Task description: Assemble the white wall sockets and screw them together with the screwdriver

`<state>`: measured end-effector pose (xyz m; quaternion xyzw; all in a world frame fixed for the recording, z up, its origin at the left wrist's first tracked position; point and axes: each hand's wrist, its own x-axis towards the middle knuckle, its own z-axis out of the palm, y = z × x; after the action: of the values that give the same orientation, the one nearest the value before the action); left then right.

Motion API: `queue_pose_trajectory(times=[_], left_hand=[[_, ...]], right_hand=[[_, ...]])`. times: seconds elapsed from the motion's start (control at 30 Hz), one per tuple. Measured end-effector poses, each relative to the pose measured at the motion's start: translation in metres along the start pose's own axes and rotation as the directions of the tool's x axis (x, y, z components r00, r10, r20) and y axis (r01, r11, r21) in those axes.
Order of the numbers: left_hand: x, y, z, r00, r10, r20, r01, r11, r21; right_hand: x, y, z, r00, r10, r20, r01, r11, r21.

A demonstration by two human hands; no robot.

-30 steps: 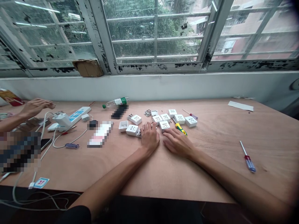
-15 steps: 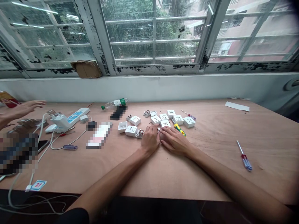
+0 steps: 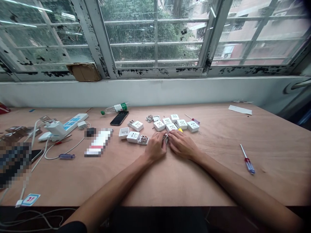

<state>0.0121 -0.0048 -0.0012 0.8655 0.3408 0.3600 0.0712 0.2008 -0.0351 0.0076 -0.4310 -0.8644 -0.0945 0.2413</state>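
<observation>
As left hand point(image 3: 155, 148), right hand point(image 3: 182, 145) pinch, metal terminal point(image 3: 166, 138)

Person is wearing a black sleeve point(image 3: 72, 227) showing at the lower edge of view, with the left forearm point(image 3: 114, 184) and right forearm point(image 3: 233, 181) running out bare and slender into an uncovered left hand point(image 3: 155, 148) and right hand point(image 3: 182, 145), both showing long, thin fingers point(image 3: 174, 137).

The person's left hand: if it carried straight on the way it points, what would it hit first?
The small metal part by the fingertips of the left hand, seemingly touching already; depth is unclear.
</observation>
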Motion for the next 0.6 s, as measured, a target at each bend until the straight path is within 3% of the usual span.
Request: queue_pose_trajectory(times=[0.4,0.6], left_hand=[[0.016,0.003,0.015,0.998,-0.069,0.0,0.069,0.996,-0.059],[0.017,0.004,0.016,0.999,-0.038,-0.027,0.037,0.999,-0.026]], right_hand=[[0.001,0.007,-0.002,0.997,0.06,-0.038,-0.061,0.997,-0.041],[0.005,0.014,-0.003,0.971,0.202,-0.131,-0.214,0.973,-0.081]])
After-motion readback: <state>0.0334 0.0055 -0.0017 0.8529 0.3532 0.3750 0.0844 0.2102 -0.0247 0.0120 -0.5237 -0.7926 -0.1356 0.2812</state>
